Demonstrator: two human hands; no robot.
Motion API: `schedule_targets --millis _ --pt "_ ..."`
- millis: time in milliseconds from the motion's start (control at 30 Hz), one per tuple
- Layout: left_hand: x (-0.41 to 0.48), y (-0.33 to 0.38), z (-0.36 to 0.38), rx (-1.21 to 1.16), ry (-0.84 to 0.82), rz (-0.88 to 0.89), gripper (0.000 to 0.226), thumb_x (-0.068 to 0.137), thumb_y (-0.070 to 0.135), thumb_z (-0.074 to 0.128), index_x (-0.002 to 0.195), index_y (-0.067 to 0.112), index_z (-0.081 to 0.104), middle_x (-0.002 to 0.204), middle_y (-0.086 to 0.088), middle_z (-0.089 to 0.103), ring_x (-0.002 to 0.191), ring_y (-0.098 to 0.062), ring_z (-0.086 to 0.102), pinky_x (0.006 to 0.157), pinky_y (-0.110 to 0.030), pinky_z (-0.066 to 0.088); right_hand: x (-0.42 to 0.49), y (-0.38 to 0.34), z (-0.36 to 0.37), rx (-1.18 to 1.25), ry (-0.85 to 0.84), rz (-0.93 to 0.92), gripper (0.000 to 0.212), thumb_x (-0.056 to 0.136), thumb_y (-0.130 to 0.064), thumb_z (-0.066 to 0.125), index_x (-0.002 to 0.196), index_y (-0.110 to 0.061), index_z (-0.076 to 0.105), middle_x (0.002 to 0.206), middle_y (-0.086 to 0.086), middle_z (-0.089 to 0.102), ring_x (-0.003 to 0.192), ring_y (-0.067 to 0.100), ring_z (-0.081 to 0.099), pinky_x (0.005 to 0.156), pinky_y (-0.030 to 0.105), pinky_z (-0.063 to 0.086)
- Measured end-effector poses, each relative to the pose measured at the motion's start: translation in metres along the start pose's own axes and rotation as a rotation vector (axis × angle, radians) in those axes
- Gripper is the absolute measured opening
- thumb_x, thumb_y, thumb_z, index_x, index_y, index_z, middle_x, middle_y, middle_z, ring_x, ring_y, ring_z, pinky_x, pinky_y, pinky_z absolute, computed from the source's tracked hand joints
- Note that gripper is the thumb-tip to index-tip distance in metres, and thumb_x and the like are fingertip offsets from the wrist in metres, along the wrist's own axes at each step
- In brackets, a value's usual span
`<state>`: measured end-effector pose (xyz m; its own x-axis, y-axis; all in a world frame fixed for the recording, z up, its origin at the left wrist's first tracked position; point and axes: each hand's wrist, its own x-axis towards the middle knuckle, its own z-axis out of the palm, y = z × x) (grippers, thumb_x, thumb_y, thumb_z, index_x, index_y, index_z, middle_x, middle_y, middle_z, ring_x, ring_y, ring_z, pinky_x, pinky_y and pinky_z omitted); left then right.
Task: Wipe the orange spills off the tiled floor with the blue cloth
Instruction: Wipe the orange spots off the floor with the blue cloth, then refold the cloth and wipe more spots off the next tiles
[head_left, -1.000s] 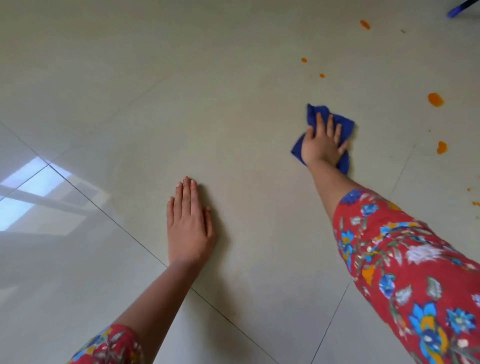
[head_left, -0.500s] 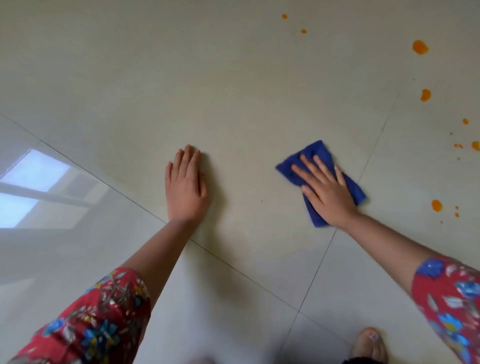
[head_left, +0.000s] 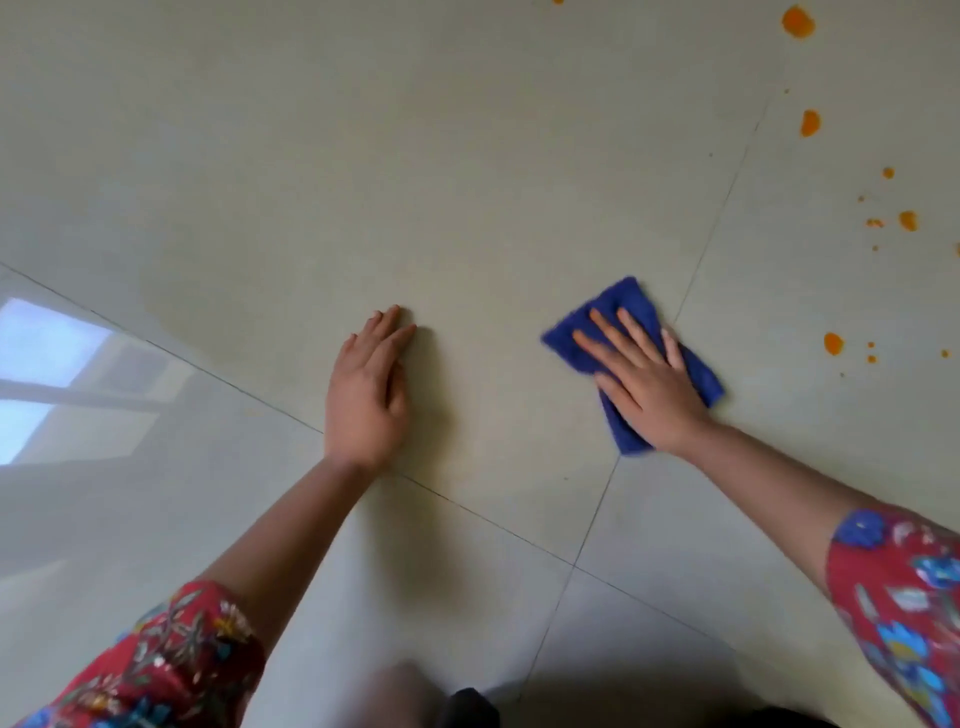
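Two hands flat | my right hand (head_left: 649, 387) presses folded blue cloth (head_left: 631, 306) on glossy beige tiled floor (head_left: 467, 156) | my left hand (head_left: 366, 395) splayed, grasping nothing | orange spills (head_left: 833, 343) right of cloth

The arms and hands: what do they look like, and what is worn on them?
The left sleeve and right sleeve are red with a flower print in blue, white and yellow; they leave the forearms bare. The left hand and right hand show no ring, watch or glove.

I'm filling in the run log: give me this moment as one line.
right hand flat on blue cloth | left hand flat on floor | orange spills right of cloth, unwiped
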<state>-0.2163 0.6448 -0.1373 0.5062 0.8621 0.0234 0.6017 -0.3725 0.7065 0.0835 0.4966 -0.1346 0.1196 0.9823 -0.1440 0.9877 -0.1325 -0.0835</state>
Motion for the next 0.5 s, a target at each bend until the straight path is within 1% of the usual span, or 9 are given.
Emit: schedule_targets --millis 33,67,100,167,233,300,333,400,500 --pt "-0.005 0.008 0.007 -0.040 0.001 -0.017 0.047 0.088 0.005 0.039 0.131 0.012 0.056 0.148 -0.004 0.043 0.141 -0.019 0.033 0.118 -0.034 0.020 0.015 -0.014 -0.003 0.013 0.036 0.130 0.054 0.096 -0.042 0.026 0.149 -0.046 0.015 0.160 -0.009 0.019 0.147 0.018 0.018 0.112 0.058 0.020" --pt "-0.008 0.016 0.013 -0.085 0.006 -0.029 0.046 0.089 0.005 0.038 0.131 0.013 0.057 0.148 -0.003 0.044 0.141 -0.018 0.033 0.118 -0.034 0.021 0.028 -0.033 -0.004 0.026 0.050 0.203 0.056 0.094 -0.042 0.027 0.149 -0.041 0.023 0.159 -0.006 0.023 0.146 0.021 0.021 0.111 0.059 0.020" --pt "-0.009 0.025 0.020 -0.137 0.011 -0.032 0.045 0.090 0.005 0.038 0.130 0.013 0.057 0.147 -0.002 0.045 0.140 -0.017 0.035 0.117 -0.033 0.023 0.034 -0.053 -0.003 0.028 0.063 0.213 0.057 0.092 -0.042 0.028 0.149 -0.037 0.028 0.159 -0.004 0.025 0.146 0.023 0.022 0.110 0.060 0.020" --pt "-0.010 0.040 0.026 -0.232 0.019 -0.036 0.046 0.090 0.005 0.037 0.130 0.013 0.057 0.145 0.000 0.046 0.138 -0.016 0.038 0.115 -0.028 0.028 0.022 -0.093 0.006 -0.008 0.069 0.035 0.057 0.092 -0.044 0.032 0.148 -0.035 0.030 0.159 -0.004 0.024 0.147 0.025 0.020 0.111 0.061 0.019" --pt "-0.007 0.051 0.025 -0.283 0.011 -0.036 0.046 0.090 0.006 0.036 0.130 0.013 0.056 0.143 0.004 0.046 0.136 -0.013 0.040 0.113 -0.024 0.031 -0.016 -0.111 0.013 -0.014 0.007 -0.224 0.054 0.095 -0.047 0.035 0.148 -0.039 0.027 0.160 -0.008 0.020 0.149 0.022 0.013 0.116 0.057 0.009" --pt "-0.005 0.061 0.024 -0.293 -0.014 -0.039 0.045 0.091 0.009 0.035 0.130 0.014 0.057 0.143 0.006 0.046 0.134 -0.010 0.042 0.110 -0.024 0.034 -0.058 -0.096 0.017 0.000 -0.059 -0.399 0.054 0.097 -0.046 0.039 0.148 -0.043 0.024 0.159 -0.013 0.018 0.149 0.019 0.009 0.119 0.050 0.002" --pt "-0.006 0.064 0.023 -0.295 -0.030 -0.047 0.045 0.091 0.012 0.034 0.129 0.014 0.057 0.143 0.006 0.048 0.133 -0.008 0.043 0.108 -0.025 0.036 -0.075 -0.083 0.017 -0.010 -0.076 -0.440 0.055 0.095 -0.044 0.040 0.148 -0.044 0.025 0.159 -0.014 0.019 0.149 0.017 0.011 0.119 0.048 0.003" --pt "-0.008 0.070 0.023 -0.265 -0.084 -0.051 0.044 0.090 0.016 0.035 0.127 0.017 0.059 0.141 0.007 0.051 0.127 -0.008 0.049 0.104 -0.026 0.041 -0.096 -0.047 0.018 -0.018 -0.081 -0.395 0.058 0.090 -0.037 0.040 0.147 -0.044 0.027 0.157 -0.016 0.020 0.147 0.013 0.016 0.116 0.044 0.010" --pt "-0.016 0.085 0.028 -0.202 -0.227 -0.042 0.036 0.094 0.014 0.042 0.123 0.023 0.061 0.135 0.010 0.055 0.115 -0.009 0.057 0.098 -0.026 0.045 -0.104 0.014 0.014 0.055 -0.091 -0.066 0.056 0.093 -0.032 0.032 0.147 -0.044 0.026 0.157 -0.018 0.020 0.146 0.008 0.017 0.112 0.040 0.021"
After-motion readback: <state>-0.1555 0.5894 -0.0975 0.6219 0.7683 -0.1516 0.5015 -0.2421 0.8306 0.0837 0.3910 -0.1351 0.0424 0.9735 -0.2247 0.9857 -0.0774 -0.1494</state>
